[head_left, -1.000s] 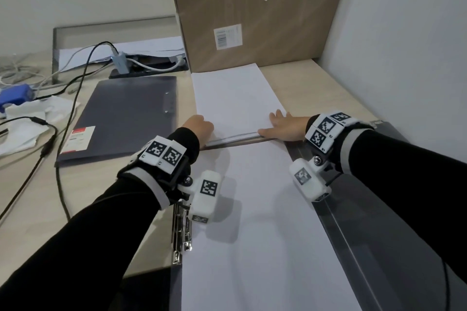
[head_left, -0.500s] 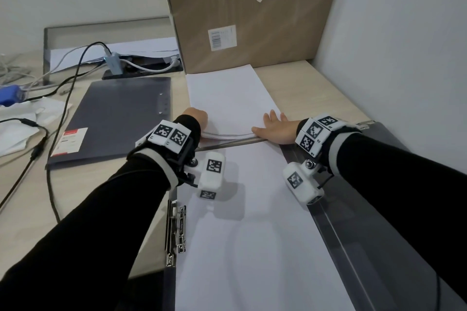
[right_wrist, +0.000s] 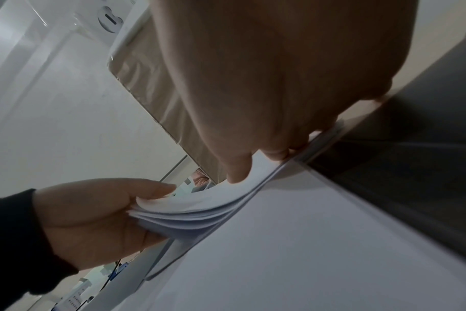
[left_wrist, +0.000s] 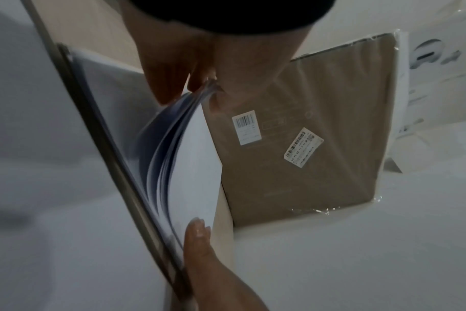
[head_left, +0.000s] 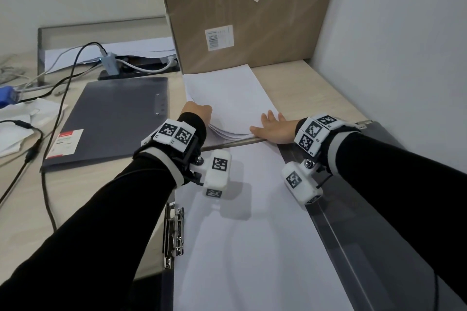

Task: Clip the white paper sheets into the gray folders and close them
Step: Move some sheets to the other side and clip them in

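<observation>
Stack of white paper sheets (head_left: 227, 98) lies on the tabletop (head_left: 305, 83), long axis running away from the person toward the far edge, its far short end against the foot of a brown cardboard box (head_left: 242, 15). Near short end meets the far edge of an open gray folder (head_left: 358, 209), which holds a clipped sheet (head_left: 247, 235) on the same long axis; metal clip (head_left: 174, 232) along its left side.

Left hand (head_left: 195, 111) pinches the near-left corner of the stack, thumb on top and fingers beneath, several sheets lifted and fanned in an upward curve. Right hand (head_left: 274, 127) lies flat, fingers straight, pressing the near-right corner of the stack down at the folder's edge. Wrist views confirm: left hand (right_wrist: 93, 221) clamped on the fanned corner, right fingers (left_wrist: 200, 237) flat on the top sheet.

A closed gray folder (head_left: 111, 118) sits left of the stack, long axis parallel, red-and-white label at its near-left corner. Cables (head_left: 63, 78) and an adapter lie toward the far-left corner.
</observation>
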